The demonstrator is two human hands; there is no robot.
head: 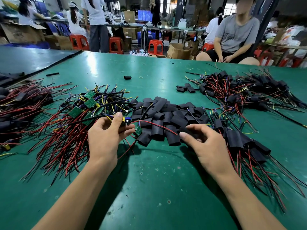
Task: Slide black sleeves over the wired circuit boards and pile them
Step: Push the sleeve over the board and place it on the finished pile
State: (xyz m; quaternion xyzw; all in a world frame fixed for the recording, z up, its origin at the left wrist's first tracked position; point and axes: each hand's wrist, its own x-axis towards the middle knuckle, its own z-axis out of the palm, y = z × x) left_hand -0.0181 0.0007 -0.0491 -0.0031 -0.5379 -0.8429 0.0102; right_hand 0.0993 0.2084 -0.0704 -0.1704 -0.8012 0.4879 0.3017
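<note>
Left hand holds a wired circuit board with a blue component, pinched between the thumb on top and curled fingers underneath, just above the green table. Its red wire runs right across the loose sleeve pile, which sits centre table between both hands. A small green board lies just beside the left fingertips, touching the pile's near edge. Right hand is at the pile's near right edge, its thumb and curled index finger closing on a black sleeve; the other fingers are loosely bent, and the contact is partly hidden. Bare boards with red and black leads are heaped left of the sleeves, touching them. Finished sleeved boards are piled just right of the right hand. A second sleeved heap lies far right, and another heap at the left edge. A stray sleeve lies alone further back. A seated person in a grey T-shirt is across the table, with red stools behind.
</note>
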